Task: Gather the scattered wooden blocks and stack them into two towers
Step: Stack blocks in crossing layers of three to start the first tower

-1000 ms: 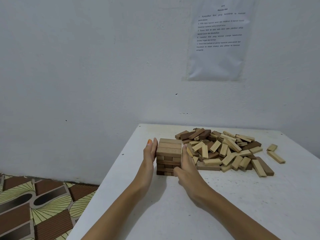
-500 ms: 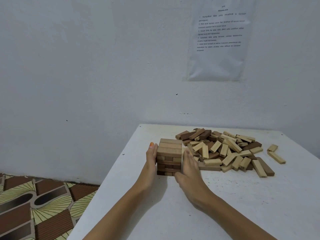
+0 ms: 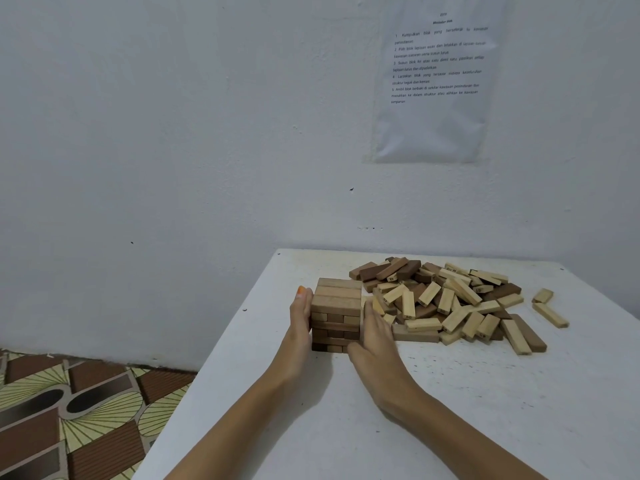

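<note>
Squeezing the tower (image 3: 335, 308) between two flat palms, close to the left edge of the table (image 3: 467, 420). Pressing on its left side with the left hand (image 3: 300, 318) and on its right side with the right hand (image 3: 375, 341), all fingers straight, gripping nothing (only pushing). Compared with a second ago, bringing the right hand closer and flatter against it, while keeping the left almost in place; probably squaring the layers, not adding a new one. Still leaving most of the work in the pile (image 3: 450, 301), just right of the tower and just beside the right hand, with no second tower yet. Having little room on the left before the edge, but wide bare table near and further right for building.
</note>
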